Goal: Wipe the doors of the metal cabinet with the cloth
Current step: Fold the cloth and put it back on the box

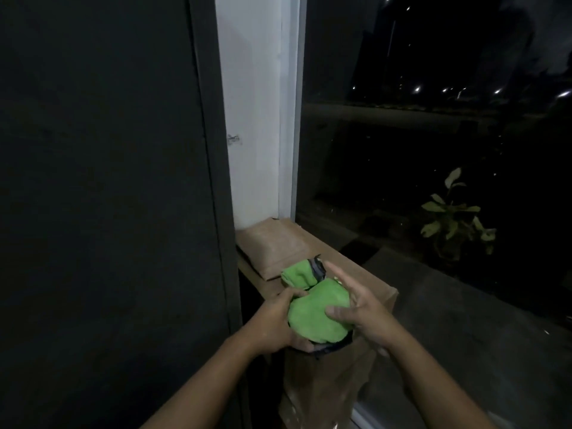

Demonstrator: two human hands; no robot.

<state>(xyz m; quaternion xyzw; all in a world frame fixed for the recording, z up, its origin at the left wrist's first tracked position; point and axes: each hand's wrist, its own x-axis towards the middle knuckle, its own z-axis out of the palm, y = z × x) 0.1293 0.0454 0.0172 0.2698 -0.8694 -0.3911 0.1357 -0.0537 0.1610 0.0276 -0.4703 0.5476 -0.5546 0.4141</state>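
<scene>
1. While no wiping has begun, the metal cabinet [102, 181] fills the left side as one dark face with one vertical seam near its right edge. How many doors it has I cannot tell.
2. One night-dark window [433, 134] stands to the right, with one strip of white wall [253, 119] between it and the cabinet.
3. One cardboard box [349, 267] sits just beside the cabinet's right edge. One flat brown packet [272, 246] lies at its far left corner.
4. One leafy plant [455, 218] shows beyond the glass.
5. The green cloth [318, 317] is bunched over the box's near corner, well clear of any door. A second green fold with a grey hem sits just behind it; one cloth or two, I cannot tell.
6. Two hands: the left hand [275, 323] grips the bundle, thumb on top and fingers curled beneath. The right hand [365, 308] has its fingers spread, with the thumb pressed on the cloth's top.
7. Risks, as I judge them:
   - A loosely bunched cloth could shed a fold or drop onto the box when lifted, since only one hand truly holds it.
   - Dim light on a dark face could leave patches missed.
   - A wadded cloth would touch the door with little surface.
</scene>
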